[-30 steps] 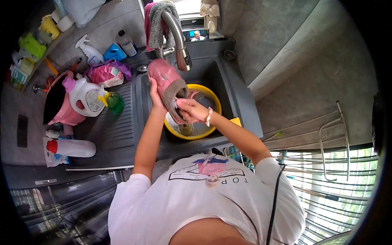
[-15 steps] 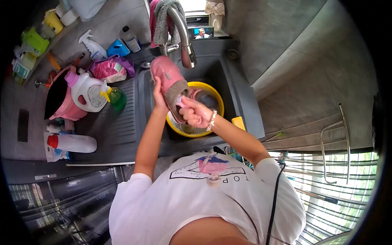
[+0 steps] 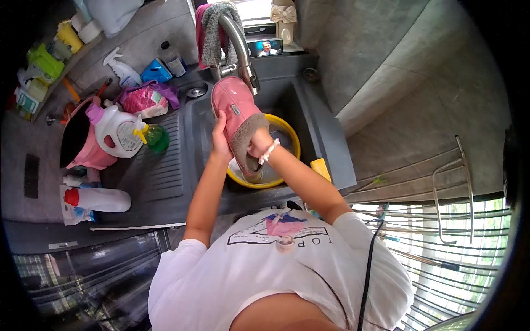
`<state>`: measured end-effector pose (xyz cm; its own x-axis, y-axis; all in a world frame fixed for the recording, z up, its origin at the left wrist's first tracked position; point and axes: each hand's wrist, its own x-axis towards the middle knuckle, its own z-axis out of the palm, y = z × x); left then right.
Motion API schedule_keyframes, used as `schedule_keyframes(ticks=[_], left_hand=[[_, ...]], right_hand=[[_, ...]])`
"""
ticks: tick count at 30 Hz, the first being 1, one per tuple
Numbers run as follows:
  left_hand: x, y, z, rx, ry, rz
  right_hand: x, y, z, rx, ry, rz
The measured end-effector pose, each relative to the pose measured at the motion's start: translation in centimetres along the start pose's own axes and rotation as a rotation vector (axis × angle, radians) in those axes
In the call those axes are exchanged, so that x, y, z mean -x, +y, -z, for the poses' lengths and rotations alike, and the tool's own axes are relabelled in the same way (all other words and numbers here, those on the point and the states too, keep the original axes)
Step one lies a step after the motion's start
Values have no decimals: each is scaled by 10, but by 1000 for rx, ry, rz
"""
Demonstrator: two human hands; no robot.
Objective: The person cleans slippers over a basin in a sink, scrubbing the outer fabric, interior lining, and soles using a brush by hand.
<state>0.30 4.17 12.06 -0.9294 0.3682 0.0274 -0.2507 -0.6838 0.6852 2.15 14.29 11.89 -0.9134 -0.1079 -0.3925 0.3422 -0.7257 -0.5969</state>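
A pink slipper (image 3: pixel 234 102) with a grey-brown fleecy lining hangs tilted over the sink, its toe up towards the tap and its opening facing me. My left hand (image 3: pixel 221 141) is closed on the slipper's left side. My right hand (image 3: pixel 260 145) reaches into the opening; its fingers are hidden in the lining, and the pale thing it gripped earlier cannot be seen. Below the slipper, a yellow-rimmed basin (image 3: pixel 298 148) with water and something dark in it sits in the grey sink (image 3: pixel 321 129).
The metal tap (image 3: pixel 249 74) arches just above the slipper's toe, with cloths draped on it. On the left stand a white detergent bottle (image 3: pixel 117 132), a green spray bottle (image 3: pixel 158 139) and a pink bucket (image 3: pixel 88 151). A yellow sponge-like block (image 3: pixel 321 169) lies at the sink's right front edge.
My right hand has gone deeper into the slipper, and the pale pinkish thing in its grip is now out of sight. The slipper has turned slightly, showing more of its upper side.
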Motion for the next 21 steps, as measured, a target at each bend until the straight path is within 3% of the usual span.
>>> schedule_keyframes(ticks=[2, 4, 6, 8, 11, 14, 15, 18, 21], left_hand=[[0, -2, -6, -10, -12, 4], [-3, 0, -5, -33, -27, 7], [-6, 1, -2, 29, -154, 3], [-3, 1, -7, 47, -139, -30], [0, 5, -11, 62, -97, -45], [-3, 11, -8, 86, -156, -9], [-4, 12, -7, 110, -238, 19], [0, 5, -8, 27, -203, 4], [3, 3, -14, 14, -163, 0]], right_hand=[[-11, -5, 0, -140, -83, -40], [-21, -4, 2, -394, -432, -18], [-11, -8, -1, -375, -388, -84], [-4, -9, 7, -350, -345, -151], [0, -5, 40, -417, -542, -514], [20, -4, 44, -661, -697, -654], [25, -3, 46, -660, -697, -653], [36, 1, 56, -674, -706, -541], [44, -3, 65, -702, -679, -661]])
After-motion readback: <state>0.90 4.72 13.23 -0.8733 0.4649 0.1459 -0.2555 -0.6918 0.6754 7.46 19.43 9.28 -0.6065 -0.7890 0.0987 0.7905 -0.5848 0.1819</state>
